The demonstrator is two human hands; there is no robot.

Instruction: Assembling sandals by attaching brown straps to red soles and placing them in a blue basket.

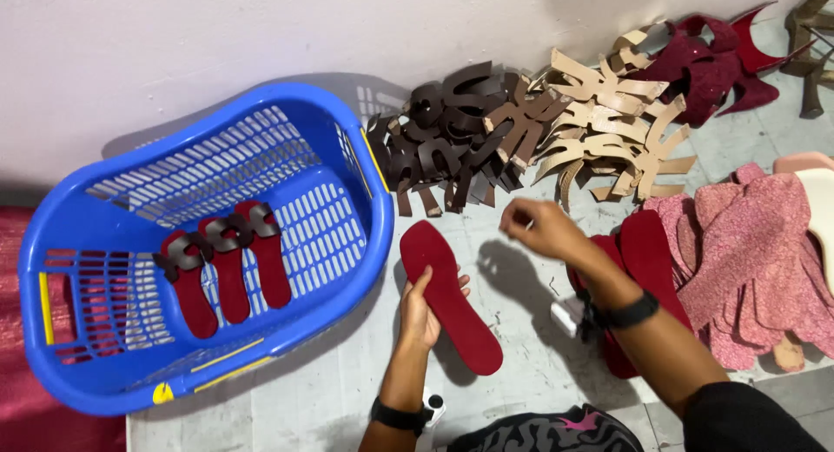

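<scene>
Left hand [423, 311] gripping a dark red insole [449, 294] from beneath, sole face up over the pale floor [330, 391]. Right hand [540, 229] raised near the strap piles, fingers pinched together; impossible to tell whether anything sits between them. Far left: blue slotted basket [208, 365] tipped on its side, three finished red sandals [224, 265] with dark straps inside. Behind: dark brown straps [452, 139], then tan straps [608, 126], heaped by the wall. Right: more red insoles [647, 252], pink glittery soles [756, 252]. Best kept flat and steady for neat strap alignment.
</scene>
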